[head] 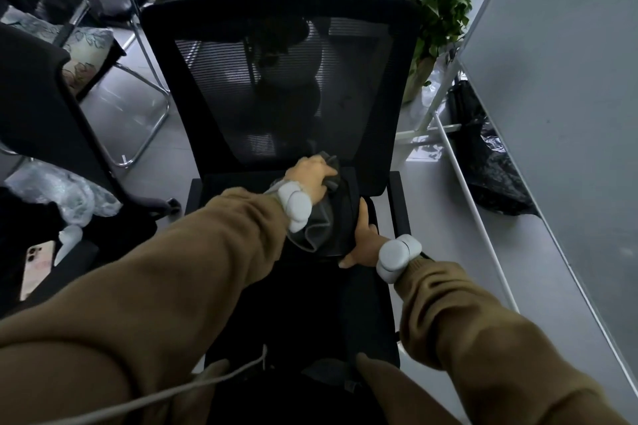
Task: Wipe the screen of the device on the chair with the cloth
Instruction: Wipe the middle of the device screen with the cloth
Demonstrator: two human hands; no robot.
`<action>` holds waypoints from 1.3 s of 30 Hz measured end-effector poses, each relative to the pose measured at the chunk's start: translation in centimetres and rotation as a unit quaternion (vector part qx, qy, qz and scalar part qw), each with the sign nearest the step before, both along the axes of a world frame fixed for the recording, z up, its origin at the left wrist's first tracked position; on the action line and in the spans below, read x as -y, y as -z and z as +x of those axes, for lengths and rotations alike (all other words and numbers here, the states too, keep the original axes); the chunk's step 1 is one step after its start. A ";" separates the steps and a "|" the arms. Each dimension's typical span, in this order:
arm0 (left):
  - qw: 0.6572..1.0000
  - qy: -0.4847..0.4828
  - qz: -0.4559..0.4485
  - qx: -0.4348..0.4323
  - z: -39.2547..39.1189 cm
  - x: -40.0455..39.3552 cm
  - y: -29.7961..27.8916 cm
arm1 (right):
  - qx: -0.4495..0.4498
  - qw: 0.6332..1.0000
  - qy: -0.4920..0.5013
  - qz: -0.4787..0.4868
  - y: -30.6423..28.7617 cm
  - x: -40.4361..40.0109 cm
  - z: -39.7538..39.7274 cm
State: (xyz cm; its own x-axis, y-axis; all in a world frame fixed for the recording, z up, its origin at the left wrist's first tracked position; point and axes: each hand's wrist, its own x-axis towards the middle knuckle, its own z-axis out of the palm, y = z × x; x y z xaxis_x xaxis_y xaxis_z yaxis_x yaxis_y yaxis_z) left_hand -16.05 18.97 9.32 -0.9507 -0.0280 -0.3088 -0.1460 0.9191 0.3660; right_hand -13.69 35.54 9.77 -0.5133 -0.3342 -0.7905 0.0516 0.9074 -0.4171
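On the black mesh-backed chair (276,79), your left hand (310,179) is gripping the soft, crumpled grey cloth (319,224) against the flat dark device (345,217); your right hand (362,245) is clasping its edge.

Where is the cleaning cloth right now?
In the head view, the grey cloth lies centre frame on the dark device on the chair seat, gripped by the left hand; the right hand holds the device's near edge.
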 end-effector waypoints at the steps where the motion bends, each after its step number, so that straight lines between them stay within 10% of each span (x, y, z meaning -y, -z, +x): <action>1: 1.000 -0.014 -0.001 -0.002 -0.5 0.0 -0.2 | -0.002 1.000 -0.003 0.003 0.0 0.0 0.0; 8: 0.997 -0.073 -0.024 0.021 -1.8 -0.5 -0.6 | 0.001 1.000 -0.017 0.019 0.1 0.1 -0.2; 27: 0.976 0.190 -0.070 0.075 11.6 -1.3 -0.9 | -0.003 0.998 -0.054 0.042 0.0 0.0 0.2; 39: 0.987 0.133 -0.077 0.051 6.4 -1.6 -0.6 | -0.020 0.999 -0.015 0.030 0.1 0.1 0.4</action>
